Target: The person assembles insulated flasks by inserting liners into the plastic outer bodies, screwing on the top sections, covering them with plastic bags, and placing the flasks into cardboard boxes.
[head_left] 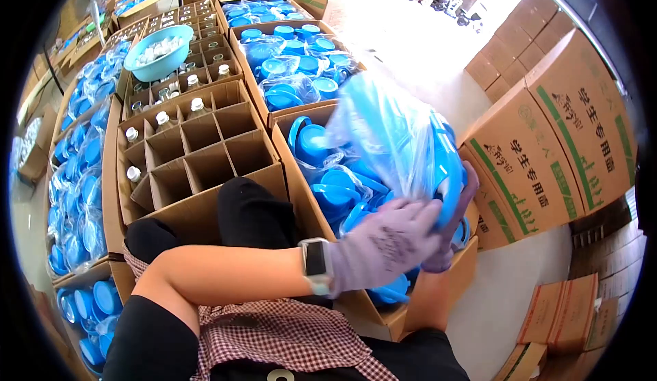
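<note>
Both hands wear grey-purple gloves. My left hand point(387, 244), with a smartwatch at its wrist, is closed on the gathered end of a clear plastic bag point(390, 131) that holds blue plastic items. Behind it, my right hand point(465, 206) wraps round the right side of the same bag. The bag is tilted above an open carton point(294, 189) filled with more blue lidded items point(335, 186). To the left stands a divided carton point(198, 206) with several white-capped bottles point(163, 119) in its back and left cells.
A light-blue basin point(159, 53) of small white pieces rests on divided cartons. Cartons of bagged blue items point(82, 169) line the left side and the back point(294, 59). Large printed cartons point(547, 148) stand at the right, with brown boxes point(558, 312) at the lower right.
</note>
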Tool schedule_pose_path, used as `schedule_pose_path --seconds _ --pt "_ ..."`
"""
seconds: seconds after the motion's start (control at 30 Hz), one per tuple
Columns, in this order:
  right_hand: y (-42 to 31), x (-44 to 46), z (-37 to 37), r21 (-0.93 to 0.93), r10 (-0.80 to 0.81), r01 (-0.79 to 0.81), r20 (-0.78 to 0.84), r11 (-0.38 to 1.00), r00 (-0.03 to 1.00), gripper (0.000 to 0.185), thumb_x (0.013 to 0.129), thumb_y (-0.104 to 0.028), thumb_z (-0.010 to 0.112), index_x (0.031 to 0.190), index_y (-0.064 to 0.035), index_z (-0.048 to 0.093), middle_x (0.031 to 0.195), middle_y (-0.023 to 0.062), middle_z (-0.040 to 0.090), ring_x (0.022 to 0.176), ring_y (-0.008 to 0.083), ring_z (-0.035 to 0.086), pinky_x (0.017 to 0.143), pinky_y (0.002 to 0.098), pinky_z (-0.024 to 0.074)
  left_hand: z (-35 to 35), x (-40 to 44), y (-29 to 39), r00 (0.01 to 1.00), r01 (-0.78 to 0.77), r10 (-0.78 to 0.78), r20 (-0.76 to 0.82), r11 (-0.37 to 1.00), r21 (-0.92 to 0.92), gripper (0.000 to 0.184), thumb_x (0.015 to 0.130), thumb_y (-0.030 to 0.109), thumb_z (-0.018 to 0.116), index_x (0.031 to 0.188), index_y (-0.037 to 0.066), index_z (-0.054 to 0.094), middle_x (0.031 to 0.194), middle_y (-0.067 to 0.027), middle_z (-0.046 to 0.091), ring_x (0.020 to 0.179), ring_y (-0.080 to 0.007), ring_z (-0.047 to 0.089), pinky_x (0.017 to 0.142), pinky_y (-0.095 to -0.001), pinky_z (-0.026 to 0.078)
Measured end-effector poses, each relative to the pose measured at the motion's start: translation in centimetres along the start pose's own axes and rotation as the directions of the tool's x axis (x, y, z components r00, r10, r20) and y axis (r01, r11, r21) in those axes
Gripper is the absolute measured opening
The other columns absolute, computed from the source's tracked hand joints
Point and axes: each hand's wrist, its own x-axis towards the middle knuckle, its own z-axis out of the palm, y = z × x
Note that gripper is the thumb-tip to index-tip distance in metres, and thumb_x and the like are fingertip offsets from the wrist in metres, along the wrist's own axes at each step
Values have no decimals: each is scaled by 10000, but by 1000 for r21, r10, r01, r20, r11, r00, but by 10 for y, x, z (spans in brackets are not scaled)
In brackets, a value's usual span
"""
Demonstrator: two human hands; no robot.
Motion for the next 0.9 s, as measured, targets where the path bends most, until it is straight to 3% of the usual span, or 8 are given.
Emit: schedule_pose_path --seconds 0.07,0.17,0.27,0.4,0.5,0.67,0.83,0.9 --pt "21 36 10 117 -69 71 -21 991 997 755 781 -72 808 1445 -42 449 1375 158 544 1300 321 525 1108 431 426 -1 -38 -27 992 -36 16 -126 987 -158 303 844 163 720 1124 60 669 1279 -163 626 1182 -338 622 977 -441 517" --pt "67 92 29 -108 -233 258 205 960 951 817 685 10 821 1424 -51 478 1381 166 558 1314 369 529 1114 449 445 -2 -103 -62 996 -9 23 87 988 -152 408 854 183 728 1237 72 641 1380 -188 581 1210 -341 615 1031 -461 501" --pt "109 156 65 70 -256 256 506 964 824 829 651 49 794 1412 -108 505 1396 178 552 1304 416 545 1104 468 470 0 -154 -93 966 215 -191 174 968 -128 419 829 167 740 1229 82 648 1373 -180 590 1215 -342 615 1040 -478 499" --pt "175 216 159 -143 -95 303 755 942 649 910 653 112 721 1459 -239 485 1412 187 546 1301 418 561 1073 465 505 6 -179 -120 934 351 -355 48 933 74 450 796 216 768 1211 84 657 1358 -161 602 1268 -365 571 1102 -539 419" --pt "205 236 236 -430 143 296 737 853 660 967 663 140 653 1498 -305 456 1395 212 563 1327 408 546 1071 464 506 30 -193 -138 874 472 -481 63 873 126 441 787 285 772 1174 95 677 1338 -143 615 1293 -363 551 1119 -565 385" --pt "231 255 310 -566 326 179 673 805 663 986 709 111 637 1542 -362 400 1399 221 567 1314 409 570 1041 481 533 37 -196 -147 862 494 -504 53 859 134 405 768 290 790 1121 108 709 1291 -111 645 1248 -335 591 1103 -535 426" --pt "211 225 311 -798 552 155 528 582 645 729 800 4 620 1478 -248 535 1492 124 551 1332 360 567 1097 444 491 33 -201 -153 874 479 -484 43 873 90 381 755 262 796 1096 111 716 1252 -104 667 1198 -331 623 1071 -527 459" --pt "233 196 326 -467 288 65 643 882 709 719 789 -34 666 1475 -209 539 1492 129 549 1353 359 546 1117 444 470 32 -205 -154 877 475 -479 34 876 79 370 749 246 793 1087 116 715 1242 -95 672 1180 -323 633 1063 -523 465"
